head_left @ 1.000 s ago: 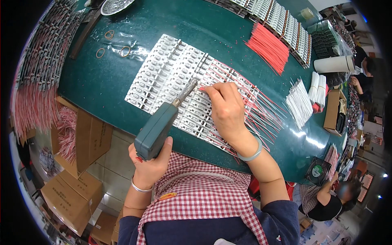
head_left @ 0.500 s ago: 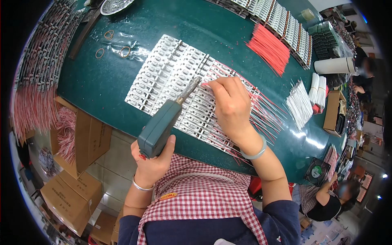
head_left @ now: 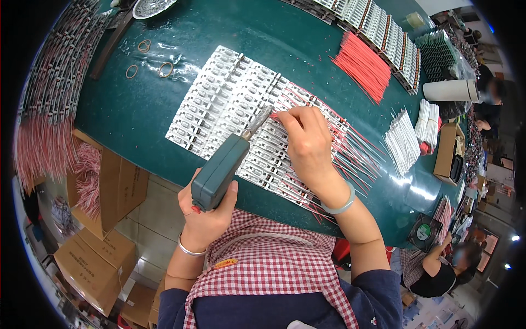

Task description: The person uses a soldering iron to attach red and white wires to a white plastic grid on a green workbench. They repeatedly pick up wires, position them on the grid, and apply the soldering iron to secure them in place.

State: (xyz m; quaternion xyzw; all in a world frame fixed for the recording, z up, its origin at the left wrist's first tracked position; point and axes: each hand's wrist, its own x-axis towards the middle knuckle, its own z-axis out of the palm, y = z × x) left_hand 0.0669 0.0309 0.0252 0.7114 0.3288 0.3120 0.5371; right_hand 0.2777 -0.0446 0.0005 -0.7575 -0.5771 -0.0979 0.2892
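Observation:
My left hand (head_left: 211,223) is closed round the handle of a green soldering gun (head_left: 221,171), whose metal tip points up and right over the board. The tip meets, or nearly meets, the end of a red wire (head_left: 275,115). My right hand (head_left: 310,145) pinches that wire between thumb and fingers. Beneath both hands lies a panel of white slotted metal-looking parts (head_left: 216,93) in rows. Red and white wires (head_left: 356,156) fan out from its right part, below and beside my right wrist. Whether the tip actually touches the part is too small to tell.
Red wires (head_left: 361,68) and white wires (head_left: 401,142) lie in bundles at the right. More panels (head_left: 378,35) line the far edge. Rubber bands (head_left: 165,69) and a metal dish (head_left: 153,7) sit far left. Cardboard boxes (head_left: 96,268) stand below left; a co-worker (head_left: 438,268) sits at right.
The soldering gun has shifted slightly up and right, its tip now nearer the red wire's end. My right hand has moved slightly down and left, still pinching the wire.

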